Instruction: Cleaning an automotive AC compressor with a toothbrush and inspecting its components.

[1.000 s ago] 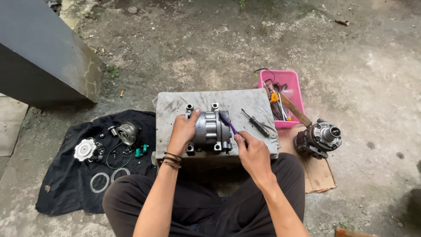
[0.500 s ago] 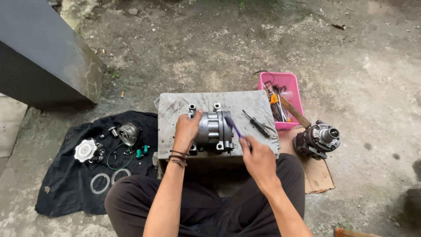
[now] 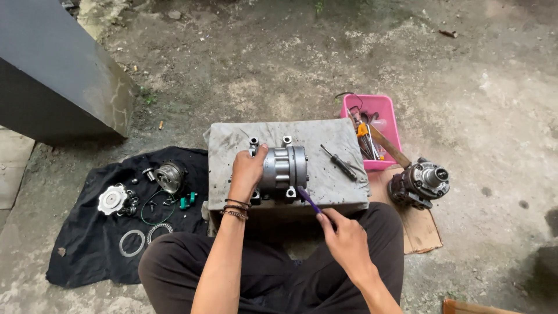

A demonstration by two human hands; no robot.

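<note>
Compressor (image 3: 283, 170) gripped by left hand (image 3: 246, 172), right hand (image 3: 344, 241) pinching purple tool (image 3: 309, 199)

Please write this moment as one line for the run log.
left hand: grips compressor body on grey block | right hand: holds purple-handled tool, tip at compressor body | screwdriver: lies on grey block

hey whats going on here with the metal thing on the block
A person sits cross-legged on the ground with a grey concrete block in front of them. Their left hand grips a silver ribbed compressor body lying on the block, while the right hand holds a purple-handled tool against its near end. Loose rings and parts lie on a black cloth to the left.
</note>
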